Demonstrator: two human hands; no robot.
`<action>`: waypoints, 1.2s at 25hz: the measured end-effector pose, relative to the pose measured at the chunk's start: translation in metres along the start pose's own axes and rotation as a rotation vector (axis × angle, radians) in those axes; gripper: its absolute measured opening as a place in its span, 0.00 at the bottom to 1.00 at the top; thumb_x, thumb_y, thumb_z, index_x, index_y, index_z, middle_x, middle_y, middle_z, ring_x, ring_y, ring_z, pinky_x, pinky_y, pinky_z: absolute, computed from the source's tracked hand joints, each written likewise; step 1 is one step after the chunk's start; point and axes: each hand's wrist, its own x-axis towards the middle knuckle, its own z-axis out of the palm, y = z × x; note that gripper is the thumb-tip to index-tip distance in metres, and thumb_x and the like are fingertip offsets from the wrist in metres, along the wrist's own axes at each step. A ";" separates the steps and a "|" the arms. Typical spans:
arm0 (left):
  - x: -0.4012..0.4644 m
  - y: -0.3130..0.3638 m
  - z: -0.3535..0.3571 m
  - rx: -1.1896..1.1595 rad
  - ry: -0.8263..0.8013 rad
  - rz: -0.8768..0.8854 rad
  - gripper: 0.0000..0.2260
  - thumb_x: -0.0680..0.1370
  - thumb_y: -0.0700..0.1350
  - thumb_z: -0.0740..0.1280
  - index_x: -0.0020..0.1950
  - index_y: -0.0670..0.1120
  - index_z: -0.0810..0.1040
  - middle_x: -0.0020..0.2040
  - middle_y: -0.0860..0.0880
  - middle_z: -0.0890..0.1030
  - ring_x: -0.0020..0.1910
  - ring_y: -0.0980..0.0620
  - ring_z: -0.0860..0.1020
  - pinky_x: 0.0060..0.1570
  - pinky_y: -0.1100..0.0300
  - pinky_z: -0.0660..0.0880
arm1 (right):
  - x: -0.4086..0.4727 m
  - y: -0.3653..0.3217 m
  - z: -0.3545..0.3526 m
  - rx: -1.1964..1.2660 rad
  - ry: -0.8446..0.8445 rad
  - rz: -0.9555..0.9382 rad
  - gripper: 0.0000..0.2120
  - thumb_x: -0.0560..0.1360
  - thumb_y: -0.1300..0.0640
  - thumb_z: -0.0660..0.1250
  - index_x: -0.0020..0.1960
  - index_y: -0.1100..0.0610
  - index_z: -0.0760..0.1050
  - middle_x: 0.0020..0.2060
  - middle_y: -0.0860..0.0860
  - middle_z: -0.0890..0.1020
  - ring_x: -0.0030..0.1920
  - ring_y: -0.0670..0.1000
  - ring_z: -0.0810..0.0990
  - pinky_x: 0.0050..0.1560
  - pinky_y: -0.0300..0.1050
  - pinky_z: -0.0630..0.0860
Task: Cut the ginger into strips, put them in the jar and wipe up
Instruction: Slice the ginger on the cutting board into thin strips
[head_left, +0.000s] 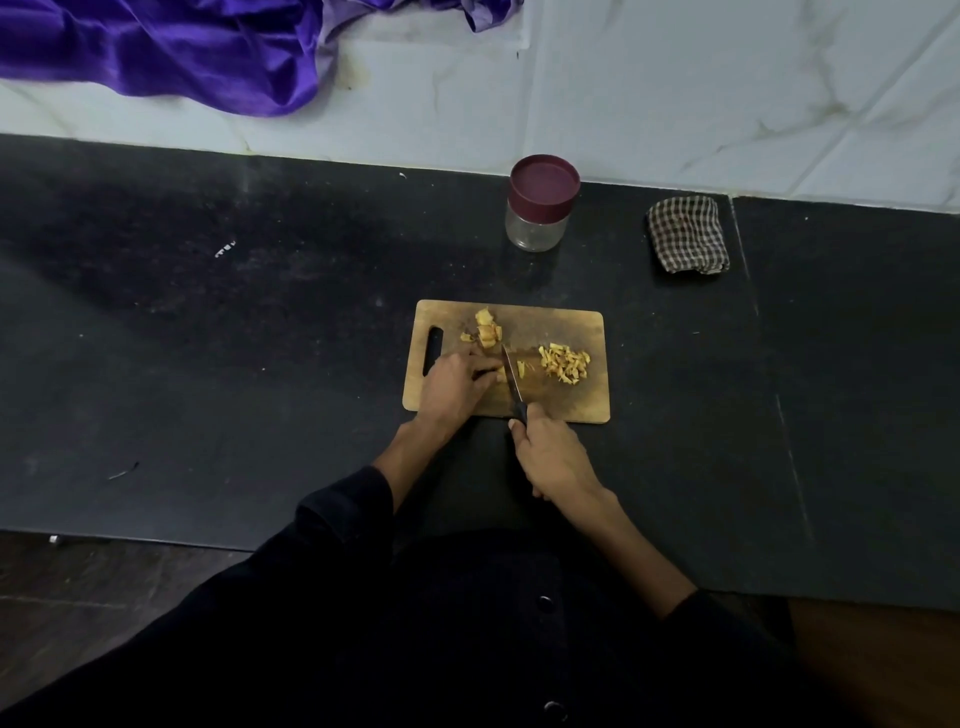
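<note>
The right hand (553, 457) is curled around the dark handle of a small steel-bladed knife (513, 382), whose blade runs away from the hand across a rectangular wooden cutting board (582, 322) with a slot handle at its left end. The left hand (454, 382) lies on the board just left of the blade, fingers bent down onto a small yellow ginger piece (500, 375) pressed against the blade's left side; most of that piece is hidden under the fingertips. Just beyond the left hand sits a cluster of uncut pale yellow ginger chunks (485, 328). To the right of the blade, past two loose slivers, lies a heap of cut yellow ginger strips (565, 364). Further beyond both hands, off the board, stands a clear glass jar with a maroon screw lid (540, 202), lid on, upright on the black stone countertop (260, 338). To the right of the jar, well apart from the board, rests a folded brown-and-white checked cloth (687, 234). A purple satin fabric (182, 47) drapes over the white marble-patterned wall tiles (727, 93) far off to the left.
</note>
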 end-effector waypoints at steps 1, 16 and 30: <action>0.000 0.000 0.001 0.003 0.007 0.004 0.11 0.75 0.43 0.70 0.57 0.46 0.81 0.55 0.50 0.81 0.51 0.54 0.78 0.55 0.58 0.75 | 0.001 -0.001 0.001 -0.009 0.002 -0.010 0.12 0.84 0.48 0.54 0.57 0.57 0.68 0.47 0.56 0.81 0.44 0.59 0.84 0.48 0.59 0.81; 0.001 -0.001 0.003 -0.002 0.051 -0.011 0.07 0.74 0.42 0.71 0.51 0.46 0.84 0.51 0.51 0.82 0.48 0.54 0.79 0.53 0.55 0.77 | 0.006 -0.003 0.005 -0.083 0.040 -0.044 0.10 0.85 0.52 0.54 0.58 0.58 0.68 0.51 0.58 0.81 0.51 0.58 0.82 0.45 0.51 0.73; -0.002 0.005 0.005 -0.017 0.094 -0.069 0.08 0.72 0.43 0.73 0.51 0.44 0.84 0.49 0.50 0.82 0.46 0.54 0.80 0.51 0.55 0.77 | -0.013 0.008 0.006 -0.127 0.025 -0.003 0.13 0.85 0.52 0.54 0.62 0.59 0.68 0.52 0.57 0.82 0.52 0.59 0.82 0.48 0.53 0.75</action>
